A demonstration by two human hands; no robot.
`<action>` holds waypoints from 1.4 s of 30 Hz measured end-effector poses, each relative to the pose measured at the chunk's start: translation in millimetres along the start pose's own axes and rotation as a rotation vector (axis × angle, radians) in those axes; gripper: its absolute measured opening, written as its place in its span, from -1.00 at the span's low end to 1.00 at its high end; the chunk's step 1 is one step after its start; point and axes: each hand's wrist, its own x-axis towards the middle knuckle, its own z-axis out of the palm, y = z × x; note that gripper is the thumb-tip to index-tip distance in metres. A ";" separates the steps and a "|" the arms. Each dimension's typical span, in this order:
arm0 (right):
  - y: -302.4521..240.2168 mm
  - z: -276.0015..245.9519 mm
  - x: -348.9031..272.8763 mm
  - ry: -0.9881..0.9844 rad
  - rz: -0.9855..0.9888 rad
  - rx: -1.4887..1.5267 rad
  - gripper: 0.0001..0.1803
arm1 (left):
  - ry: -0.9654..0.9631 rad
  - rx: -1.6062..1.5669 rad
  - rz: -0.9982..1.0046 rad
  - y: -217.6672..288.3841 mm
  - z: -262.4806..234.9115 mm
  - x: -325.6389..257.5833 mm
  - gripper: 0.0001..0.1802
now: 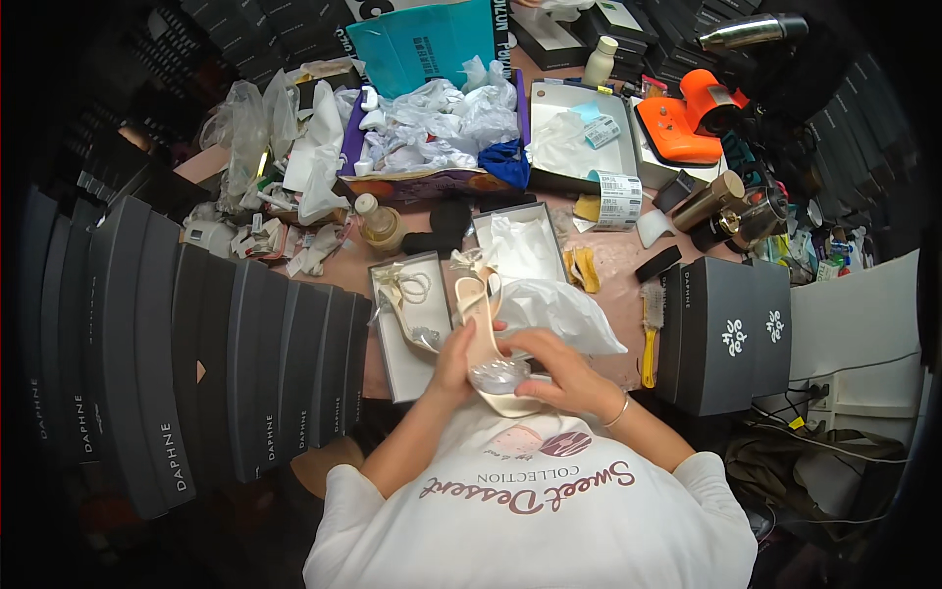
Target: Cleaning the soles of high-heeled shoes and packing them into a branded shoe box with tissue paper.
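Surroundings: row of dark shoeboxes [253, 358] closes off left side; dark boxes [705, 334] stand at right, yellow-handled brush [649, 339] beside them. Far side crowded: purple-edged box [523, 123] heaped with crumpled wrapping, orange device [679, 130]. Thin creased white sheet [564, 312] lies just beyond right hand [567, 373]. Sandal [479, 329] between both hands, near wearer's chest: smooth pale sole, clear ridged toe band. Left hand [453, 365] closed on sole's edge. Right hand half-curled at toe end; grip cannot be told.

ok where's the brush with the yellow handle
In the head view, the brush lies right of the right hand, just left of the dark shoe boxes.
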 end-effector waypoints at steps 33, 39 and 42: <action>34.6 -41.5 -97.3 0.510 0.069 1.808 -0.40 | 0.534 1.240 1.269 143.3 32.4 67.4 -0.79; 9.2 -49.0 -79.5 0.395 0.213 1.612 -0.27 | 0.327 1.197 0.908 68.6 32.5 66.4 -0.82; -7.8 -66.6 -96.7 0.082 0.220 1.497 -0.13 | 0.211 0.967 0.721 33.7 41.2 86.1 -0.80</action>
